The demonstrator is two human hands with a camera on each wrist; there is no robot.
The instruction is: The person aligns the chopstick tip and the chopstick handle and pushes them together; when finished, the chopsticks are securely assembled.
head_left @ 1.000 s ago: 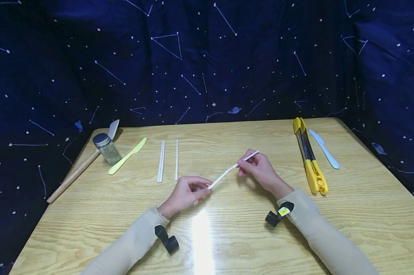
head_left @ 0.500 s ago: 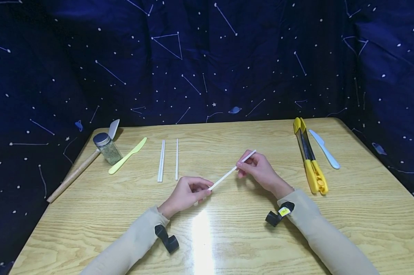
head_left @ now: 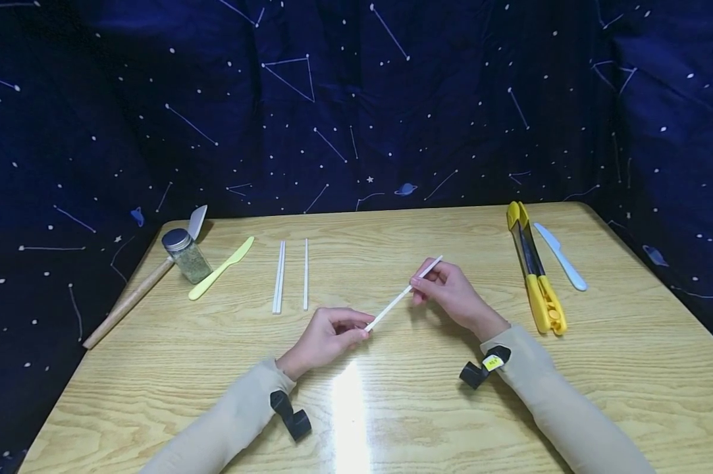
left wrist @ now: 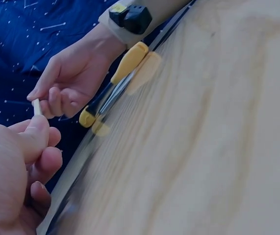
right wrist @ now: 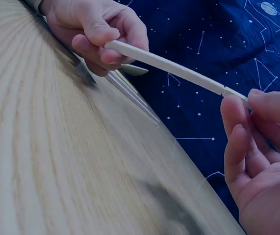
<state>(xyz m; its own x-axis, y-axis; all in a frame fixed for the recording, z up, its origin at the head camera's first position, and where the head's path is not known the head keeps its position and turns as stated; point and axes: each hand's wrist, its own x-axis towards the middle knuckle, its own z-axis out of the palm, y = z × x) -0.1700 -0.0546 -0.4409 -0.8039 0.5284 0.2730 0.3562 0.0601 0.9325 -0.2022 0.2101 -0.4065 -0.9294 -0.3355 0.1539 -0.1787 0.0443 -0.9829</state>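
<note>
A slim white chopstick [head_left: 392, 305] is held slantwise over the table between both hands. My left hand [head_left: 326, 337] pinches its lower, nearer end between thumb and fingers. Farther up, my right hand [head_left: 448, 294] pinches it, and the tip sticks out past those fingers. A seam crosses the chopstick [right wrist: 174, 71] just beside the right fingertips in the right wrist view. Left of the hands, two white chopsticks [head_left: 278, 276] lie side by side, with a single white chopstick [head_left: 305, 273] a little apart from them.
At the left, a jar of dried herbs [head_left: 191, 261] lies against a wooden-handled spatula [head_left: 131, 301]; a yellow knife [head_left: 221, 268] is beside it. Yellow-and-black tongs [head_left: 534, 270] and a light-blue knife [head_left: 560, 257] lie at the right of the wooden table [head_left: 415, 408].
The chopstick was bent at its seam one second ago and now looks straight. My left hand has shifted slightly right, while the right hand has stayed nearly in place.
</note>
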